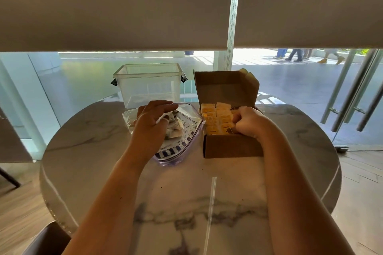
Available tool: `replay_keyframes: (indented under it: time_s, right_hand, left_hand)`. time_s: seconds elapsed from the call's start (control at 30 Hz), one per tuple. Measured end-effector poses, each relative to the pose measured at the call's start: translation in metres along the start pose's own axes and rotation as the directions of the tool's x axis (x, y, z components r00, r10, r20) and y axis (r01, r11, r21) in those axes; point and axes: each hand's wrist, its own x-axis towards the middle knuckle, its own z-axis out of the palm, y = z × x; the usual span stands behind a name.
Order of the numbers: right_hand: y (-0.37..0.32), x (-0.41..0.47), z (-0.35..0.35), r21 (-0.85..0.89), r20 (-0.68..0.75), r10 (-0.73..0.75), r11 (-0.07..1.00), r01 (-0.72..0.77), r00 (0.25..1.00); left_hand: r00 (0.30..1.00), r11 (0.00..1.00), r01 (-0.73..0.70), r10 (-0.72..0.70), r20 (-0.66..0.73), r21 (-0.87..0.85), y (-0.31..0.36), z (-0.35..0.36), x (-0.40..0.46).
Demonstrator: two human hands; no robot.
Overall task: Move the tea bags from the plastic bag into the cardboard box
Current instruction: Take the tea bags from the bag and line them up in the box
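— While our left hand (152, 121) holds the plastic bag (182, 134) open on the bench (207, 192), fingers curled round its rim, where are the tea bags (174, 128)?

— Some lie in it; yellow ones (217, 118) fill the cardboard box (232, 147) beside it. Our right hand (248, 122) is curled there; we cannot tell what it grips.

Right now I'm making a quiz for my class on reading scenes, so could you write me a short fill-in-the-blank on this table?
1. The left hand is at the mouth of the plastic ____ .
2. The right hand is curled over tea bags inside the cardboard ____ .
3. The clear tub behind the plastic bag has no ____ on it.
4. The cardboard box stands to the ____ of the plastic bag.

Missing words: bag; box; lid; right
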Motion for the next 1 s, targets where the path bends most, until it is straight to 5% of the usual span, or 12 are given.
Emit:
replay_keyframes:
  time_s: [0.33, 0.5, 0.7, 0.87, 1.0]
  right_hand:
    - [-0.028, -0.010, 0.002, 0.248, -0.249, -0.293, 0.902, 0.354, 0.923]
    - [-0.063, -0.029, 0.019, 0.389, -0.084, -0.441, 0.811, 0.437, 0.894]
    - [-0.089, -0.022, 0.070, 0.055, 0.121, -0.499, 0.866, 0.496, 0.858]
    - [-0.096, -0.018, 0.100, -0.222, 0.299, -0.384, 0.862, 0.455, 0.874]
    - [-0.095, -0.014, 0.111, -0.238, 0.304, -0.361, 0.867, 0.437, 0.882]
  left_hand:
    - [1.000, 0.979, 0.024, -0.024, -0.002, -0.202, 0.003, -0.004, 0.001]
    - [0.999, 0.968, 0.036, -0.035, 0.009, -0.247, 0.001, -0.005, 0.000]
    - [1.000, 0.972, 0.015, -0.017, -0.008, -0.235, -0.004, -0.005, 0.002]
    - [0.999, 0.962, 0.035, -0.039, -0.012, -0.270, -0.004, -0.004, 0.003]
    - [1.000, 0.971, 0.026, -0.030, -0.010, -0.240, -0.005, -0.005, 0.003]
